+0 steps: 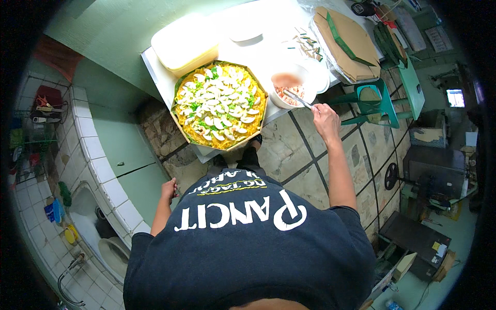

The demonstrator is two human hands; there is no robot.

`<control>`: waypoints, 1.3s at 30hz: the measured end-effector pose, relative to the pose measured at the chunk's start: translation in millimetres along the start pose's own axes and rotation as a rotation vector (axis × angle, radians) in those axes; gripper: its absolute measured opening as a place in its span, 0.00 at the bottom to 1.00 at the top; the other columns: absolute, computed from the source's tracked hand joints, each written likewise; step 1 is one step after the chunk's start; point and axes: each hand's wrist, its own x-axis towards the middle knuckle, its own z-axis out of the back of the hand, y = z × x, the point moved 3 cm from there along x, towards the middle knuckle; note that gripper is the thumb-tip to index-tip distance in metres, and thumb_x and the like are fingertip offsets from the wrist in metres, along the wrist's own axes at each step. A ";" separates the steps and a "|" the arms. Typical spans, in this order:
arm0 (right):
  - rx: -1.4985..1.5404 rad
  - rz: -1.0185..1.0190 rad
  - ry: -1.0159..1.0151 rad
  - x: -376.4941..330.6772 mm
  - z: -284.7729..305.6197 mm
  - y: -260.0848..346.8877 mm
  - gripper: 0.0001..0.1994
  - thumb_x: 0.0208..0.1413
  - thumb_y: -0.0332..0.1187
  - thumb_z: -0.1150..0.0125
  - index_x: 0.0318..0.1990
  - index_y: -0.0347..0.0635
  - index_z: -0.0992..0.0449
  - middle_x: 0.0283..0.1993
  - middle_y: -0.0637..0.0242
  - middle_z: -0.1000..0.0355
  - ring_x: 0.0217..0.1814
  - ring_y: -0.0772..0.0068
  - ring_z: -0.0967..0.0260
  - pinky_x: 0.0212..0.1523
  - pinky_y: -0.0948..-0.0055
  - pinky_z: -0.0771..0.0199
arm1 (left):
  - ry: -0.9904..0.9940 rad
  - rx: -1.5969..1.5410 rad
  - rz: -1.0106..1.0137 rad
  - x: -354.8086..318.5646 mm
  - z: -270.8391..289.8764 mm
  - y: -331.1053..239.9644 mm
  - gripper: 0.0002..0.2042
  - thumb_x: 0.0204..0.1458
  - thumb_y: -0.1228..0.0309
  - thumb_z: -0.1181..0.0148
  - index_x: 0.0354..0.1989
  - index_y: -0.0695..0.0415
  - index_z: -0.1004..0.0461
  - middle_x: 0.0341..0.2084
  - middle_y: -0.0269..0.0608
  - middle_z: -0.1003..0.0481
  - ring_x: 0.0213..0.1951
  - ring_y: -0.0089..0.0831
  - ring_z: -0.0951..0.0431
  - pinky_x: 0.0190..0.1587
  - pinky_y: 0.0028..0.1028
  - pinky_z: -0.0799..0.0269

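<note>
My right hand [326,122] is closed around the handle end of metal tongs [298,98]. Their tips reach into a round white tub [280,101] holding pinkish chopped pieces [285,89]. Left of the tub, an octagonal tray [182,129] sits at the table's near edge, filled with yellow noodles topped with white egg slices and chopped greens. Low at my left side, away from the table, hangs my left hand [168,189]. Its fingers are curled, and whatever they may hold is hidden.
A large pale yellow container [186,46] stands behind the tray. Cardboard box pieces [346,46] lie on the table's right, beside scattered small strips [308,45]. A green plastic stool [380,103] stands to the right. A tiled sink [93,206] lies at far left.
</note>
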 end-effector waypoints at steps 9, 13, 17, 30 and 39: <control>0.192 0.042 -0.095 -3.2 21.1 10.0 0.10 0.58 0.37 0.45 0.38 0.41 0.21 0.35 0.59 0.25 0.36 0.54 0.27 0.37 0.61 0.29 | 0.024 -0.044 -0.013 -5.6 -8.2 1.9 0.16 0.55 0.53 0.44 0.23 0.51 0.31 0.13 0.27 0.36 0.16 0.22 0.36 0.24 0.32 0.28; 0.497 0.032 -0.004 -33.0 9.2 23.8 0.09 0.57 0.35 0.43 0.38 0.39 0.21 0.31 0.61 0.26 0.32 0.61 0.28 0.34 0.67 0.31 | 0.024 -0.081 0.042 -5.9 -8.7 10.8 0.17 0.55 0.52 0.44 0.23 0.50 0.31 0.13 0.27 0.36 0.16 0.22 0.36 0.23 0.32 0.28; 0.588 -0.110 0.246 -58.1 -27.9 36.0 0.10 0.58 0.36 0.43 0.37 0.38 0.21 0.29 0.61 0.27 0.29 0.66 0.29 0.31 0.71 0.32 | 0.032 -0.049 0.051 -2.3 -8.8 6.8 0.17 0.55 0.52 0.44 0.21 0.50 0.32 0.13 0.27 0.36 0.15 0.22 0.37 0.22 0.31 0.28; 0.432 0.032 0.079 -56.9 -33.5 35.9 0.10 0.58 0.37 0.45 0.38 0.41 0.21 0.33 0.60 0.26 0.35 0.58 0.27 0.36 0.65 0.31 | 0.038 -0.067 0.068 -2.0 -9.9 -4.1 0.17 0.55 0.53 0.44 0.21 0.50 0.32 0.13 0.27 0.36 0.16 0.23 0.36 0.24 0.34 0.27; -0.016 -0.026 -0.061 7.4 26.6 -14.8 0.10 0.58 0.38 0.47 0.37 0.44 0.22 0.36 0.59 0.26 0.37 0.51 0.28 0.38 0.57 0.30 | 0.028 0.007 -0.020 4.2 -10.1 -4.2 0.17 0.55 0.53 0.44 0.21 0.51 0.31 0.13 0.27 0.36 0.15 0.23 0.36 0.22 0.32 0.27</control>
